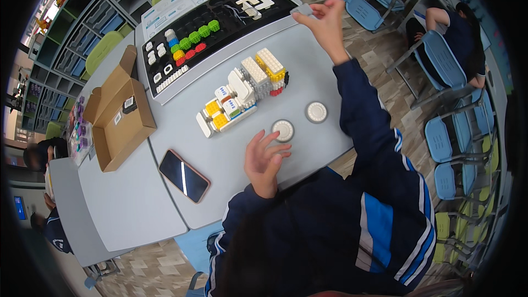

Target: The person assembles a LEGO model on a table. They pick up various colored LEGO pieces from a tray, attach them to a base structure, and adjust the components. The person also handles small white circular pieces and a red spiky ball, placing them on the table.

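My right hand (328, 26) reaches past the right end of the sorting tray (220, 49). Its thumb and fingers pinch a small light-grey flat piece (302, 9), whose exact kind I cannot make out. My left hand (264, 166) is open, fingers apart and slightly curled, with its fingertips over or at the nearer white wheel with a grey rim (284, 130). Another such wheel (316, 112) lies flat to its right. Beyond the wheels, a model of building bricks (240, 89) in white, grey, yellow and blue rests on the table.
The black-lined tray holds green, red, yellow and white bricks and a bagged part. A phone (185, 176) lies left of my left hand. An opened cardboard box (122, 124) stands at the left. Blue chairs (440, 58) and a seated person (454, 41) are at the right.
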The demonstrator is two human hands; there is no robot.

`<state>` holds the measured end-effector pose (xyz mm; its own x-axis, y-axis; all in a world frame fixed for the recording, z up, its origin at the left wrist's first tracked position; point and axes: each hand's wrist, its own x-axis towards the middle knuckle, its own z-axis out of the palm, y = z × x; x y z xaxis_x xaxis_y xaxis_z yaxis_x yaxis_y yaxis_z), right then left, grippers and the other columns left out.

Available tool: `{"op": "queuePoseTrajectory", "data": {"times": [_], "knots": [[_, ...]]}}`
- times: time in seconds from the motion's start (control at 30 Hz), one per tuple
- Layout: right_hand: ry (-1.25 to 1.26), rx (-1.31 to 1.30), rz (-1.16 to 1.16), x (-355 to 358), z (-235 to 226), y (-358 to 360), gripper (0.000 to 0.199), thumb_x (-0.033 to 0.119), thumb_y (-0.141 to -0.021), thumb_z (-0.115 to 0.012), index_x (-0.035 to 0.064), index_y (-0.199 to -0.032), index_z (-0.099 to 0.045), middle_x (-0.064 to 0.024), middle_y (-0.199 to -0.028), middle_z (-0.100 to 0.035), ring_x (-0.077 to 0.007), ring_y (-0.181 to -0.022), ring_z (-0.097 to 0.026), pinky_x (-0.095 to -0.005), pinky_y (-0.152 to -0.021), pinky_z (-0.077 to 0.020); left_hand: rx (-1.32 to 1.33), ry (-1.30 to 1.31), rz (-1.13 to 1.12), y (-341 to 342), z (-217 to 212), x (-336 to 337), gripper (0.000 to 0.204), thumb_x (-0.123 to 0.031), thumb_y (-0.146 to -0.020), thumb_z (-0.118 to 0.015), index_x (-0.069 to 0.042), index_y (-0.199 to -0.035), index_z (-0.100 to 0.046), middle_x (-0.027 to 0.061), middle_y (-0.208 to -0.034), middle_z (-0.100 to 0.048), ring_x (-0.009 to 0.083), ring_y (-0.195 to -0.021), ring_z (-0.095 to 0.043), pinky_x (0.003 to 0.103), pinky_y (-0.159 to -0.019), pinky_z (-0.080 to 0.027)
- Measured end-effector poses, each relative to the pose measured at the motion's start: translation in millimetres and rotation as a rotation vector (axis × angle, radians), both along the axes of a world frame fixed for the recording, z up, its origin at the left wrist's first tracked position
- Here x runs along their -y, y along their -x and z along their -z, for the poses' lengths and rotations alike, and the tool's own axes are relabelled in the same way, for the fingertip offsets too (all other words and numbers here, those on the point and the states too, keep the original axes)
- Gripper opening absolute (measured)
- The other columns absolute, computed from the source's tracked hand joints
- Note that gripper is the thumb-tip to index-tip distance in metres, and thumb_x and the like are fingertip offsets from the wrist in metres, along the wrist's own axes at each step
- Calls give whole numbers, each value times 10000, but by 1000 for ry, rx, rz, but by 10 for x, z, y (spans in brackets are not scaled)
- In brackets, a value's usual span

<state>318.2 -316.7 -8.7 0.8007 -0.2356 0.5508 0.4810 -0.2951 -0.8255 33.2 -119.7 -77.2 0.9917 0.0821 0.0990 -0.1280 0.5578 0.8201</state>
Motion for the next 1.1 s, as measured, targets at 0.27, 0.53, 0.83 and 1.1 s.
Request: {"op": "queuePoseTrajectory", "data": {"times": [0.27, 0.53, 0.83, 1.1], "knots": [[499, -311, 286, -389, 321, -1070, 823, 240, -647, -854, -28, -1213, -320, -262, -1068, -629, -453, -1137, -500, -540, -962, -358, 56, -11, 50, 12, 283, -178, 534, 27, -911, -580, 21, -1398, -361, 246, -1220, -582, 299, -893, -679, 404, -783, -567], [609, -375, 279, -483, 308, -1053, 856, 235, -643, -858, -38, -1243, -312, -255, -1092, -653, -466, -1172, -481, -616, -955, -320, 45, 19, 212, 29, 291, -246, 496, 35, -930, -531, -17, -1395, -367, 241, -1204, -588, 276, -883, -672, 391, -806, -546], [737, -547, 319, -532, 345, -1168, 981, 269, -650, -870, -25, -1353, -253, -253, -1111, -665, -461, -1282, -429, -687, -1001, -262, 44, -34, 189, 25, 267, -259, 474, 37, -932, -525, -12, -1381, -382, 233, -1196, -594, 251, -850, -663, 374, -790, -541], [805, -686, 355, -553, 419, -1308, 1095, 338, -652, -854, 35, -1452, -171, -259, -1139, -656, -456, -1364, -327, -710, -986, -234, -102, -104, 153, -11, 247, -226, 422, 2, -943, -550, 4, -1348, -433, 199, -1207, -609, 220, -834, -658, 345, -771, -538]]}}
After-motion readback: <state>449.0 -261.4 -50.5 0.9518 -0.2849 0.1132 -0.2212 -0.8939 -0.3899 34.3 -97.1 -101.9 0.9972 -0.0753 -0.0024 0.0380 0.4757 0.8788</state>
